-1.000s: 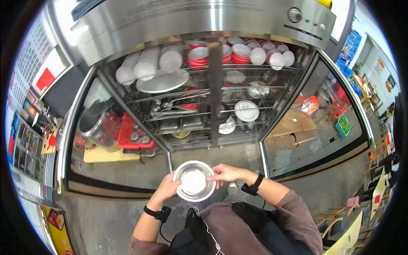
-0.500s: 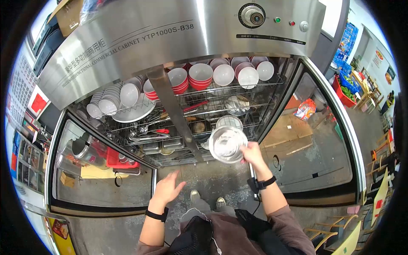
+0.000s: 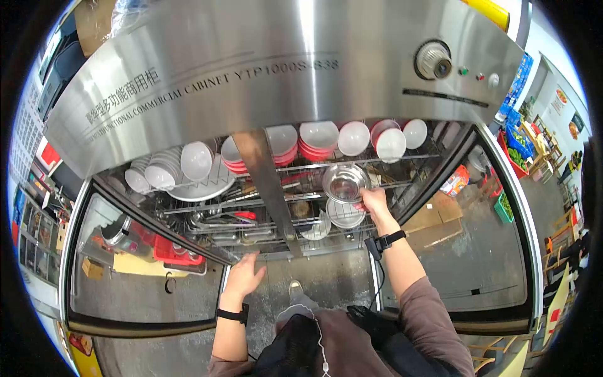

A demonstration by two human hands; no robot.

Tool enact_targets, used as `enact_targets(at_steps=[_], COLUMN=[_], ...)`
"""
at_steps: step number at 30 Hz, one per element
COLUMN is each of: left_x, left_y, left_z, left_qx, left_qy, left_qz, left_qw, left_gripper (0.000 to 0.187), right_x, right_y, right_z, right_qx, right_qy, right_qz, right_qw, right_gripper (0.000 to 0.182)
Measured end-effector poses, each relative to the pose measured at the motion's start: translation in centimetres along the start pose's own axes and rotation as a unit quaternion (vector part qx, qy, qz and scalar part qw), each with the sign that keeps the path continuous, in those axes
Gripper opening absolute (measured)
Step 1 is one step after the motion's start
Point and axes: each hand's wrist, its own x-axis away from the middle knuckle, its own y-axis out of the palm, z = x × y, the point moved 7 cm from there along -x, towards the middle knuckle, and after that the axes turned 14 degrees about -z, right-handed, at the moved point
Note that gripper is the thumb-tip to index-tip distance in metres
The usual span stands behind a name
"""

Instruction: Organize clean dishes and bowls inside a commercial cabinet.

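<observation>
My right hand [image 3: 375, 205] grips the rim of a shiny metal bowl [image 3: 343, 182], thumb and fingers pinched on its right side. The bowl overlaps the middle wire rack on the right half of the steel cabinet [image 3: 239, 75]. Just below it in view sit white plates [image 3: 344, 218]. On the top rack stand several red-and-white bowls [image 3: 319, 135]. Low in front of the cabinet's left half, my left hand [image 3: 244, 276] is held with fingers stretched and thumb apart, touching nothing.
Both glass doors stand open: the left door [image 3: 141, 257] and the right door [image 3: 490, 239] flank me. A steel centre post [image 3: 267, 182] divides the cabinet's front. Ladles and other metal utensils [image 3: 198, 217] lie on the left middle rack.
My right hand has carried the metal bowl forward to the middle rack, its inside now turned more level. My view has tilted and moved closer to the cabinet.
</observation>
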Motion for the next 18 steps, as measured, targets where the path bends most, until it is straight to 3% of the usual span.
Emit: enact_targets(at_steps=[7,8,11,12,13,15,16,18], left_x=[-6.6,-7.7,-9.7,-10.7,-10.7,-10.5,-10.1,-10.1], left_y=[-5.2,-5.2,-6.2,-5.4,-5.5,-5.5,-5.9,-6.2], left_z=[-3.0,-3.8,-4.5,-5.7,-5.9,-5.7,-5.3,-5.1], left_qx=[-0.001,0.003,0.027,0.004,0.005,0.008,0.005,0.002], left_qy=[0.086,0.099,0.061,0.117,0.119,0.124,0.153,0.150], left_qz=[0.078,0.068,0.019,0.065,0.056,0.034,0.074,0.079], left_qw=[0.993,0.993,0.998,0.991,0.991,0.992,0.986,0.986], left_gripper=[0.077,0.083,0.087,0.091,0.091,0.092,0.088,0.084], right_x=[-7.7,-8.7,-11.1,-10.9,-10.8,-11.0,-11.3,-13.4], right_y=[1.2,1.3,2.1,2.8,3.3,3.6,3.0,1.6], right_z=[-0.9,-0.4,-0.2,-1.3,-2.0,-2.2,-2.6,-0.4], right_qx=[0.102,0.123,0.171,0.202,0.230,0.250,0.368,0.573], right_qy=[-0.010,0.031,-0.004,-0.035,-0.089,-0.104,-0.169,-0.279], right_qz=[0.062,0.062,0.047,0.044,0.036,0.037,0.097,0.207], right_qw=[0.993,0.990,0.984,0.978,0.968,0.962,0.909,0.742], right_gripper=[0.029,0.026,0.025,0.028,0.033,0.033,0.033,0.033])
